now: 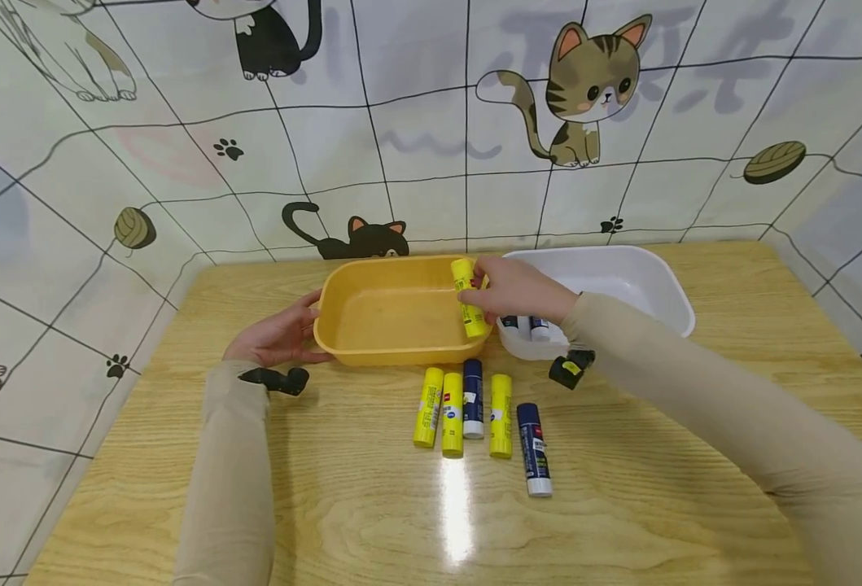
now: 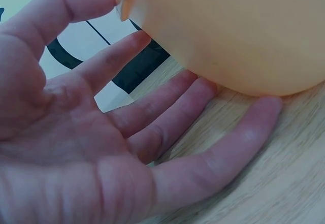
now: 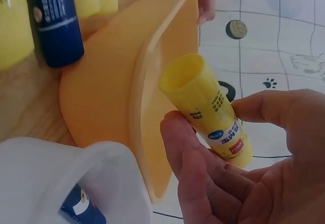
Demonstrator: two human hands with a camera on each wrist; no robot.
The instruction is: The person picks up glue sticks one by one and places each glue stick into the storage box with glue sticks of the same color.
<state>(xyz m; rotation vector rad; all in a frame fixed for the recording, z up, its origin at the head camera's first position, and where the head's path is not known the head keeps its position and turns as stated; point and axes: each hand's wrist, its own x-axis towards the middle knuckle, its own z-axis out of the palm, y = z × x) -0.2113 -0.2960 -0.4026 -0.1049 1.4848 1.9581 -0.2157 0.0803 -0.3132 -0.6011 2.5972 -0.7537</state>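
Observation:
My right hand pinches a yellow glue stick between thumb and fingers, above the right end of an orange-yellow plastic basin. In the right wrist view this glue stick is tilted, its hollow-looking end towards the basin. My left hand touches the basin's left end from outside. The left wrist view shows its spread, slightly bent fingers against the basin's wall and rim. A white basin stands to the right, with dark blue glue sticks inside, partly hidden by my right hand.
In front of the basins, several glue sticks lie on the wooden table: yellow ones and dark blue ones. A cat-printed cloth hangs behind the table and along both sides.

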